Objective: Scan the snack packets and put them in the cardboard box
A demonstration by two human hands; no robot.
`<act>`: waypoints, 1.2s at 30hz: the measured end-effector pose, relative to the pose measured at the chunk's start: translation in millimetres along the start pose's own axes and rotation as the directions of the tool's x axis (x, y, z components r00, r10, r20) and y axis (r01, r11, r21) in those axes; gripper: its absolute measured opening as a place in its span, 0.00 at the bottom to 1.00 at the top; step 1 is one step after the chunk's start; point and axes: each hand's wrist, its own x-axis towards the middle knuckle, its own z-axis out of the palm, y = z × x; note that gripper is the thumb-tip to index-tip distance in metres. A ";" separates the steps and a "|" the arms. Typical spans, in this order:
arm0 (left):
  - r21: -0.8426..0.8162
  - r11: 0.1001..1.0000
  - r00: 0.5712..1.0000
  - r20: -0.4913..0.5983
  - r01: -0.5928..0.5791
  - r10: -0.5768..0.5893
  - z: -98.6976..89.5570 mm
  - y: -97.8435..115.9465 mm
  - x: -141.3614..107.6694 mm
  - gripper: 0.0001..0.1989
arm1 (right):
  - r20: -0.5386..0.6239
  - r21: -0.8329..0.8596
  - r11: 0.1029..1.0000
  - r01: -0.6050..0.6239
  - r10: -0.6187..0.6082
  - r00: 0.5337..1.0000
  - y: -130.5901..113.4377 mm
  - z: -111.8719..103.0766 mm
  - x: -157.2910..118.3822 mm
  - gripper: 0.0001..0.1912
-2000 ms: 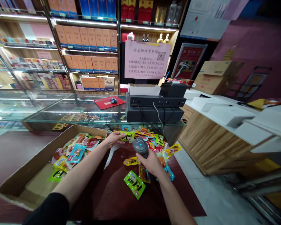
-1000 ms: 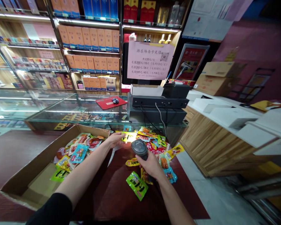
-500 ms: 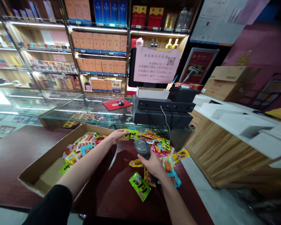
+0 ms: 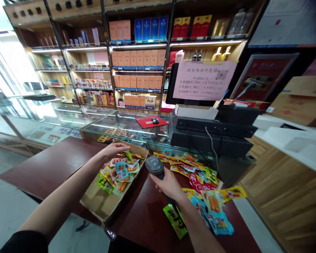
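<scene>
Over the far end of a cardboard box [image 4: 94,202], my left hand [image 4: 115,149] pinches a small green snack packet [image 4: 127,156], its fingers pressed together. Below it in the box lies a heap of snack packets, among them a blue packet [image 4: 121,170] and an orange sausage packet [image 4: 123,185]. My right hand [image 4: 170,184] is wrapped round the handle of a dark grey barcode scanner [image 4: 155,165], its head tilted toward the box. Beneath my right forearm a green packet [image 4: 175,220] lies on the dark red table [image 4: 139,225].
Loose packets spread along the table's right side, including a red packet [image 4: 195,182] and a blue packet [image 4: 219,223]. Behind stand a glass counter [image 4: 105,123], a red mouse pad [image 4: 147,122] and a black cash register [image 4: 210,138]. Stocked shelves rise at the back.
My left hand has moved left with the green packet, from the loose pile to above the box. The scanner has stayed in my right hand, now with a blue light. The view has turned left.
</scene>
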 end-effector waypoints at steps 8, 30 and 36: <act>0.074 0.997 0.999 0.037 -0.035 0.032 27.2 5.9 5.3 0.24 | -0.040 -0.034 0.999 0.008 -0.010 0.999 -5.9 -7.9 -8.8 0.15; 0.342 0.931 0.858 0.431 0.131 -0.279 310.3 -89.0 78.1 0.14 | -0.491 -0.114 0.963 -0.244 0.159 0.857 76.3 -134.7 -89.5 0.20; 0.258 0.940 0.870 0.383 0.222 -0.310 329.1 -95.1 77.6 0.14 | -0.452 -0.027 0.968 -0.248 0.210 0.867 86.8 -140.5 -92.9 0.21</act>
